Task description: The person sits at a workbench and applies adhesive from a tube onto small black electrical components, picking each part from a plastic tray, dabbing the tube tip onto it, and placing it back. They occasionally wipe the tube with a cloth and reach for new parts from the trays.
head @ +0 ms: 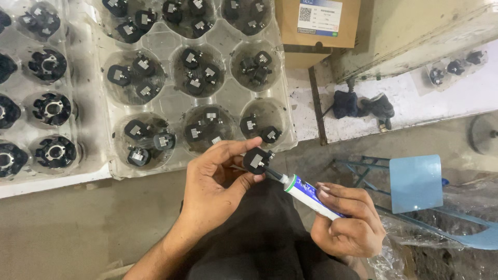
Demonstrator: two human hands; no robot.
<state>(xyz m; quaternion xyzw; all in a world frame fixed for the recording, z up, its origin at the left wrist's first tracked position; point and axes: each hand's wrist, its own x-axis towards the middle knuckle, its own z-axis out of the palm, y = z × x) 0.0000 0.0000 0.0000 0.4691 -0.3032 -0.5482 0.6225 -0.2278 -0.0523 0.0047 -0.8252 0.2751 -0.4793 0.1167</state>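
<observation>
While the person's dark-clad lap (264, 233) is filling the bottom of the view, the right hand (348, 220) is wrapping its grip tight around a white tube (311, 198) with a green collar and blue print, fingers clamped on its body. The tube's thin dark nozzle (275, 175) is pointing up and left, its tip touching the lower edge of a small black round part (257, 159) with a pale square patch on its face. The left hand (220, 184) is pinching that part between thumb and forefinger, grip closed on it, holding it in the air just in front of the near edge of a clear plastic tray (228, 103).

To the right of the hands, a pale blue panel (416, 182) on a bluish metal frame is standing over crumpled clear plastic sheeting (446, 233).

Farther out, the clear tray is lying on the worktop (52, 181), its round wells holding several similar black parts each. A second tray (78, 78) at the left is carrying larger black ring-shaped pieces (52, 109), one per well. Beyond the trays, a brown cardboard box (317, 23) with a white label is sitting at the top, and two dark lumps (363, 105) are lying on a white surface to its right.
</observation>
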